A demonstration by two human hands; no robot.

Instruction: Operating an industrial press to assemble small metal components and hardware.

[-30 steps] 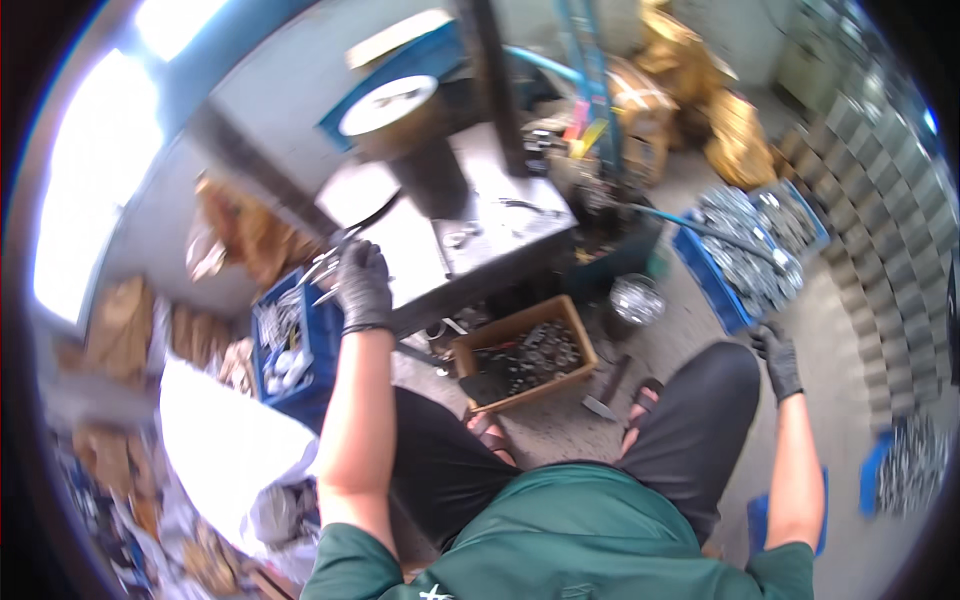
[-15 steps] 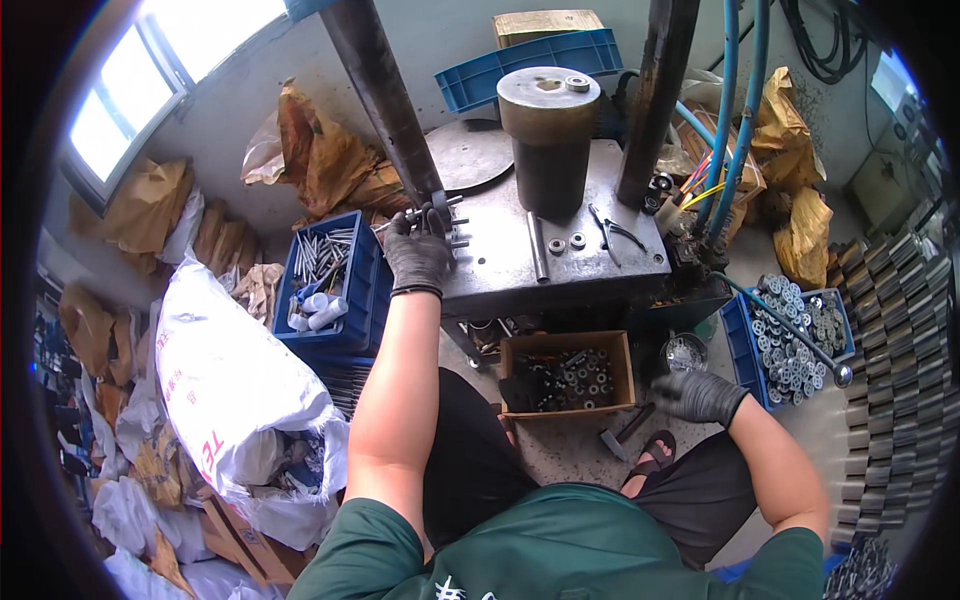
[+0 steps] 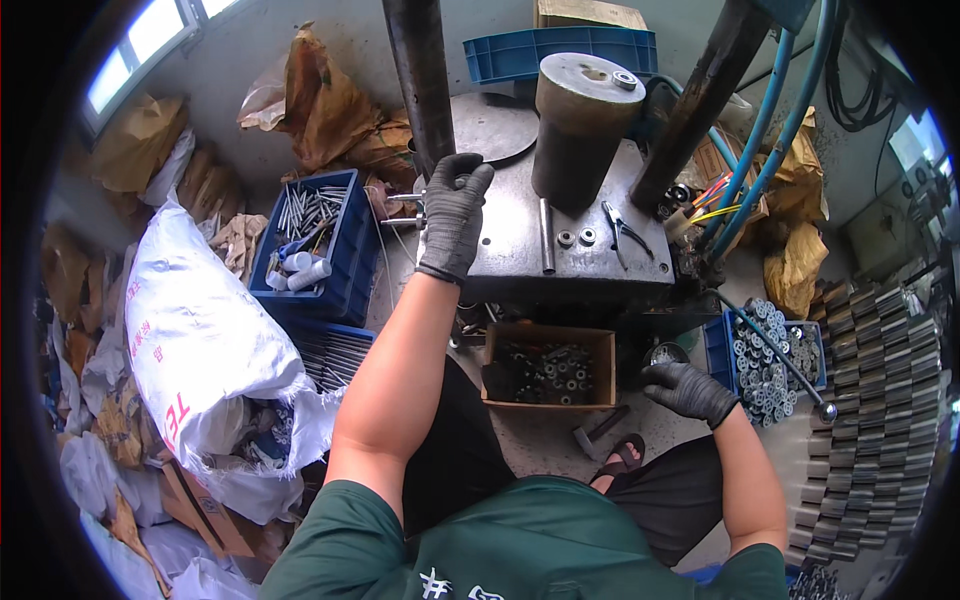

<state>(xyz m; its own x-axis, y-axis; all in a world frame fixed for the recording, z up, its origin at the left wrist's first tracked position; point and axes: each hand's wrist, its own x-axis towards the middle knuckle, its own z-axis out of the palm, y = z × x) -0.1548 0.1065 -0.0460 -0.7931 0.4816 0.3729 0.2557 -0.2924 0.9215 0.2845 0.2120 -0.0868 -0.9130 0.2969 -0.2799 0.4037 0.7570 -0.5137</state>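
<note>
The cylinder (image 3: 583, 125) stands on the press table (image 3: 520, 250); a bolt bin (image 3: 310, 240) lies at 9 o'clock, a cardboard box (image 3: 548, 365) at 6.

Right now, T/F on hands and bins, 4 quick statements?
1. The left hand is on the grey press table. True.
2. The right hand is inside the cardboard box. False: it hangs right of the box, beside the blue bin of washers.
3. Both hands wear dark gloves. True.
4. The pliers lie in the blue crate of rods. False: they lie on the press table.
</note>
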